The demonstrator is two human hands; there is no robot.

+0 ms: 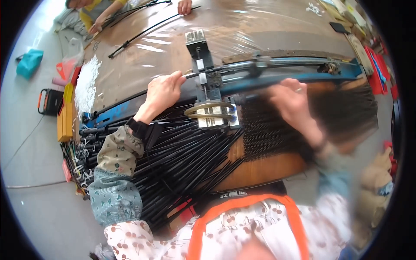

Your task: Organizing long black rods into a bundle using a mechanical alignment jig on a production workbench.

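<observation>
My left hand (164,93) is closed, its fingertips pinched at a thin black rod just left of the clamp block. The rod lies along a long blue metal jig (115,113). In the middle of the jig stands a metal clamp unit (203,80) with a spring and a silver block at its near end, looped by brownish hoses (209,105). Smeared by motion, my right hand (291,102) is over the near edge of the jig's right half; its fingers do not show clearly. Below it lies a dark bed of long, thin black springs (268,134).
Many black rods (186,147) are heaped left of the springs, under my left forearm. Small white pieces (88,84) form a pile at the table's left edge. Across the table, another person's hand (184,7) touches a black rod (151,30). Red bins (376,71) stand at the right.
</observation>
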